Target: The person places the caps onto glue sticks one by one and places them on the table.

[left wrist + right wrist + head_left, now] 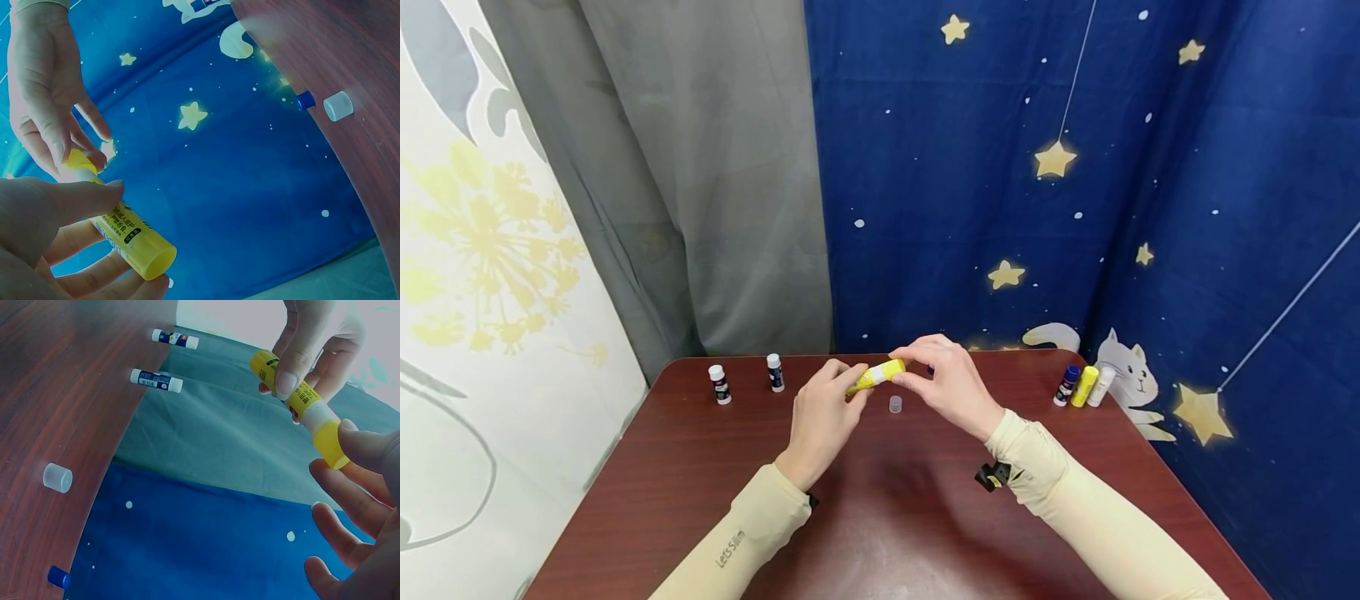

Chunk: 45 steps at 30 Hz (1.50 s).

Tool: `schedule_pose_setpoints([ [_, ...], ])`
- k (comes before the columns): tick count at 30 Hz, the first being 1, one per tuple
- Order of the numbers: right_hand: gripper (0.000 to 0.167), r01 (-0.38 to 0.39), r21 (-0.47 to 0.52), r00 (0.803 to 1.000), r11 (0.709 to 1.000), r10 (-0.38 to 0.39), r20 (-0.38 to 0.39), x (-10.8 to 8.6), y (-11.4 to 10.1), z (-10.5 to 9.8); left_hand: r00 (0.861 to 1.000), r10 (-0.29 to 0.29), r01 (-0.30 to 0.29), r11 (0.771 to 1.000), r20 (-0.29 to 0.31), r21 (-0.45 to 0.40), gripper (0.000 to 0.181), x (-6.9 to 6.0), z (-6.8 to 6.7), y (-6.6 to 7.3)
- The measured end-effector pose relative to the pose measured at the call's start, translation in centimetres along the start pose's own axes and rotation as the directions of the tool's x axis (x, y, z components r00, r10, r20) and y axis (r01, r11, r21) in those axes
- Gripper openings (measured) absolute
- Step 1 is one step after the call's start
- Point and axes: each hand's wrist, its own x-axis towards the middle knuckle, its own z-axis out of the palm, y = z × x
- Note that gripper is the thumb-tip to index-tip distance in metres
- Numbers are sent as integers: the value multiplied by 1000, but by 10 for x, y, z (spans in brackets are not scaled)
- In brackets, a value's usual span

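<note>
A yellow glue stick (871, 377) is held above the table, tilted, between both hands. My left hand (827, 412) grips its printed barrel (134, 240) between thumb and fingers. At the other end, my right hand (951, 383) pinches the yellow cap (330, 444) between thumb and index finger, the other fingers spread. A white band (317, 417) shows between barrel and cap. Below the hands, a translucent cap (895, 404) stands on the table. Behind it lies a small blue cap (59, 577), mostly hidden by the right hand in the head view.
Two glue sticks with white caps, one (719, 385) nearer and one (775, 372) farther, stand at the back left. At the back right stand a dark blue stick (1066, 386), a yellow one (1084, 387) and a white one (1101, 387). Curtains (955, 208) hang behind the brown table (700, 500).
</note>
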Motion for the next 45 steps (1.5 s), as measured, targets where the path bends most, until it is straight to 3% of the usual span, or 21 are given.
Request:
schedule_pose_setpoints([
  [14,30,-4,-4,1000,1000,4,0,-5,0,3,1000,-7,7,1000,7,6,41,-4,1,2],
  [34,30,-12,-7,1000,1000,13,9,-10,2,6,999,32,-31,999,-11,9,35,-3,6,6],
  [45,30,-10,-2,1000,1000,10,6,-12,2,9,1000,26,-26,1000,14,5,33,-5,7,6],
])
